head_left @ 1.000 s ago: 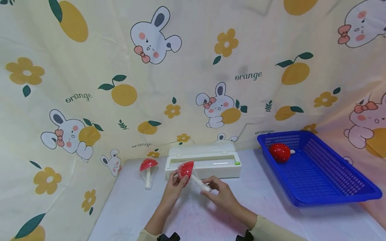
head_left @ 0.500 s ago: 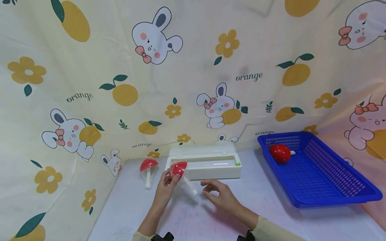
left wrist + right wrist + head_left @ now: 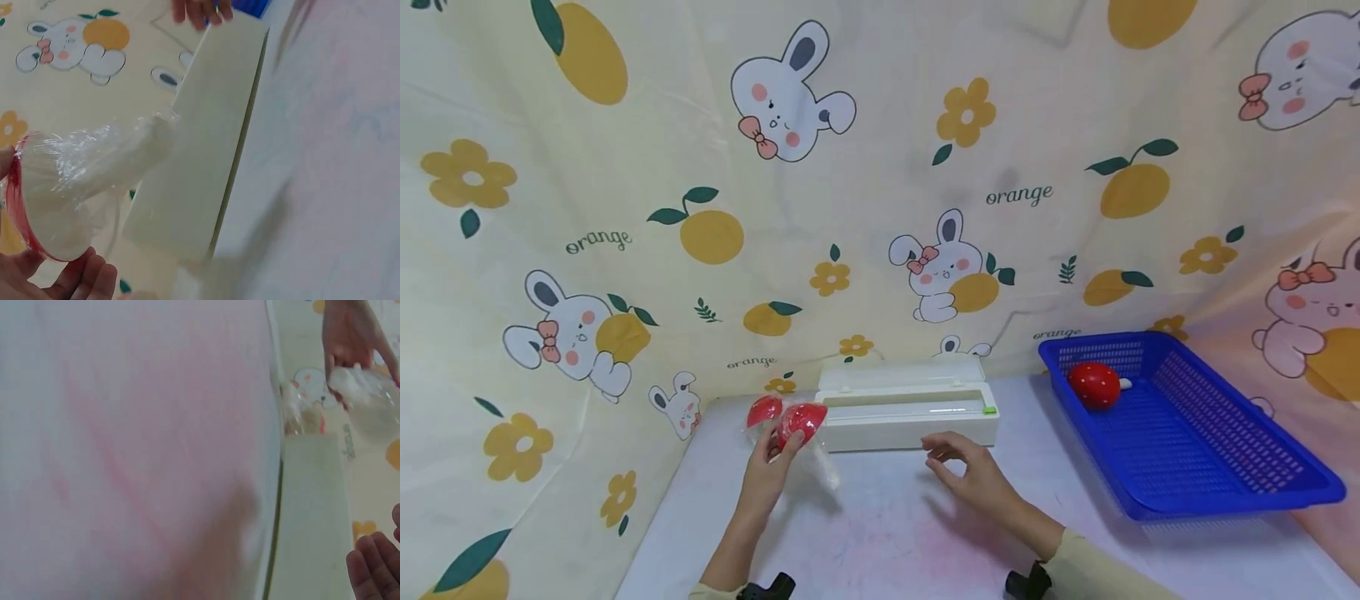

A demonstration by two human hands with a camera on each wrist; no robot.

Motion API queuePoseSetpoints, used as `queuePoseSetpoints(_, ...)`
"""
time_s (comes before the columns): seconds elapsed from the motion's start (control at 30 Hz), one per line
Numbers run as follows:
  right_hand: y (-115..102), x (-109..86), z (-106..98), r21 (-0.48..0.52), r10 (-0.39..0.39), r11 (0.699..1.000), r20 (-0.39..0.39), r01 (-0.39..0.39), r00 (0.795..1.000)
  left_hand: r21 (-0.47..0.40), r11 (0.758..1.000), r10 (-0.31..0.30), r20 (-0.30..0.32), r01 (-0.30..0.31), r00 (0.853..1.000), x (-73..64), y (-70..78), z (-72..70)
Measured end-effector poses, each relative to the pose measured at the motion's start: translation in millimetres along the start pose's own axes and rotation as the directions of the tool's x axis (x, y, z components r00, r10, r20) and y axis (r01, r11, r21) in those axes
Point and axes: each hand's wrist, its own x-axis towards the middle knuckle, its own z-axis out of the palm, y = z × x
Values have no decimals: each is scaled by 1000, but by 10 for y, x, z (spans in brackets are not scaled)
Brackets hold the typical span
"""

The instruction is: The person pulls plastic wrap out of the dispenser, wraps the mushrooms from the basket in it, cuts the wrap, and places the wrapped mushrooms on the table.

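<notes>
In the head view, the left hand [image 3: 766, 473] grips a film-wrapped toy mushroom [image 3: 802, 422] by its red cap, holding it over the worktop [image 3: 880, 542] and partly across a second wrapped mushroom [image 3: 763, 408]. The right hand [image 3: 976, 479], well apart and holding nothing, hangs with bent fingers near the white box [image 3: 917, 434]; a spotted mushroom [image 3: 1093, 386] lies in the blue basket [image 3: 1187, 450]. The left wrist view shows fingers and thumb round the cap rim, stem tilted toward the box. In the right wrist view, the right hand's fingertips reach in beside the box.
</notes>
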Motion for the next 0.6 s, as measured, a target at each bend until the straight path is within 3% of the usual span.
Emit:
queuePoseSetpoints(0.43, 65, 127, -387, -188, -31, 982, -79, 16, 996, 49, 998, -28, -41, 30, 999, 131, -30, -551)
queuePoseSetpoints(0.6, 118, 182, -522, -228, -41, 973, -106, 16, 993, 75, 997, -29, -85, 35, 996, 213, -59, -739)
